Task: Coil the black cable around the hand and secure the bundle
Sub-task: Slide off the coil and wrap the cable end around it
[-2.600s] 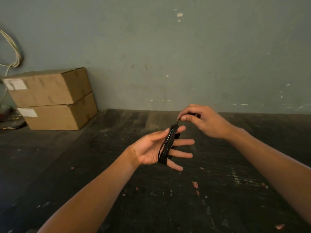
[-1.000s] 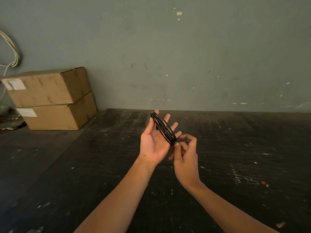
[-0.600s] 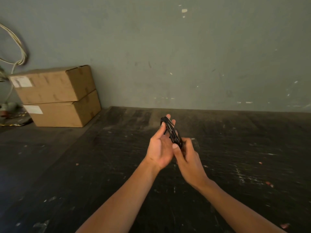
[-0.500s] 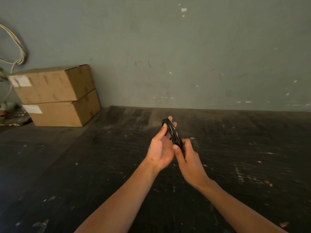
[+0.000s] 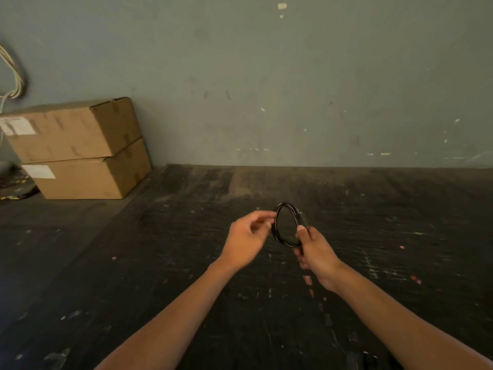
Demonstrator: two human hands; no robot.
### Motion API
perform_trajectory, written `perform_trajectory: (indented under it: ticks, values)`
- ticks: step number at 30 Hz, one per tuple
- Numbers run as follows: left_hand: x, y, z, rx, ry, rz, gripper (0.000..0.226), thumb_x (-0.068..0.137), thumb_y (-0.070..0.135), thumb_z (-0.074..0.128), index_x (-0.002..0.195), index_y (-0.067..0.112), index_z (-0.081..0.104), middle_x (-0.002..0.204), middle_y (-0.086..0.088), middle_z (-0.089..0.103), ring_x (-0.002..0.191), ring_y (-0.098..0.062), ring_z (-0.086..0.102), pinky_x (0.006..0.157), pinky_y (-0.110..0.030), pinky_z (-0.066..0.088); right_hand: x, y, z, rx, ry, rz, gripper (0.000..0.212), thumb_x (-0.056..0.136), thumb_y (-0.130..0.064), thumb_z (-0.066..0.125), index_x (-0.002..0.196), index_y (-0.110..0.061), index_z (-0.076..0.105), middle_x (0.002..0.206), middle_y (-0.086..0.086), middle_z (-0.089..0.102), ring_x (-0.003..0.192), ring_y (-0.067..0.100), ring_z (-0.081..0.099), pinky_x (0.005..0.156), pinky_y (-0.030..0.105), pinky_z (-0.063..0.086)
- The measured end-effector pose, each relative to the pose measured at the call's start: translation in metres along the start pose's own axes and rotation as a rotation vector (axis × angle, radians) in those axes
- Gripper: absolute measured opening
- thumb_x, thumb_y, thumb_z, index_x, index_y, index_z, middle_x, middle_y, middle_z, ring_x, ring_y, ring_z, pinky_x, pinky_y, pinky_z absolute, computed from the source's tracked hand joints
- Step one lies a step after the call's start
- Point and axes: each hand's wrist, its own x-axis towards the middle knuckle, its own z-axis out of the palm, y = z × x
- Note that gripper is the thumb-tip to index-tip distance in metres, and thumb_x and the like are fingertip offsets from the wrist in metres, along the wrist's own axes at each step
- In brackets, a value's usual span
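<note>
Between both hands the black cable (image 5: 287, 225) stood as a loop: right hand (image 5: 314, 249) clamped its lower side, left hand (image 5: 246, 237) w/ fingertips pinching opposite side, prob. to keep turns together for securing.

One head-worn wide-angle view looks forward and down, close over both forearms, toward a grey-green wall (image 5: 293, 76).

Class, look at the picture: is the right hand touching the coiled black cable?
Touching. The head view shows the right hand with its thumb pressed on the lower right side of the cable loop, pinching it.
</note>
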Motion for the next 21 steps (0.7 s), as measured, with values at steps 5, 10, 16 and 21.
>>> perform_trajectory:
  ticks: [5, 10, 16, 21]
  values:
    - [-0.021, -0.041, 0.012, 0.573, -0.285, 0.419, 0.05, 0.09, 0.023, 0.066, 0.137, 0.025, 0.05, 0.144, 0.004, 0.053, 0.146, -0.009, 0.027, 0.121, -0.03, 0.01, 0.0, -0.003, -0.016, 0.33, -0.158, 0.417, 0.026, 0.103, -0.035, 0.036, 0.092, -0.014, 0.049, 0.055, 0.001, 0.044, 0.045, 0.011, 0.029, 0.046, 0.026, 0.025]
    - [-0.031, -0.05, 0.026, 0.559, -0.268, 0.512, 0.039, 0.091, 0.025, 0.061, 0.128, 0.024, 0.049, 0.127, -0.003, 0.064, 0.123, -0.012, 0.054, 0.114, -0.037, 0.036, -0.008, 0.006, -0.026, 0.457, -0.285, 0.59, 0.028, 0.102, -0.033, 0.034, 0.102, -0.011, 0.051, 0.057, 0.0, 0.041, 0.047, 0.01, 0.028, 0.048, 0.025, 0.023]
    - [-0.044, -0.049, 0.041, 0.436, -0.407, 0.461, 0.026, 0.097, 0.03, 0.049, 0.122, 0.024, 0.05, 0.114, 0.002, 0.062, 0.104, -0.002, 0.054, 0.092, -0.015, 0.041, -0.014, 0.033, -0.045, 0.554, -0.367, 0.68, 0.03, 0.101, -0.031, 0.035, 0.108, -0.009, 0.054, 0.059, -0.001, 0.039, 0.047, 0.01, 0.029, 0.045, 0.025, 0.027]
    - [-0.067, -0.054, 0.064, 0.379, -0.548, 0.362, 0.028, 0.096, 0.031, 0.054, 0.122, 0.028, 0.042, 0.114, 0.009, 0.058, 0.097, 0.013, 0.045, 0.085, 0.001, 0.032, -0.025, 0.063, -0.061, 0.607, -0.361, 0.752, 0.028, 0.097, -0.028, 0.043, 0.102, -0.005, 0.059, 0.058, -0.001, 0.04, 0.045, 0.01, 0.031, 0.044, 0.025, 0.029]
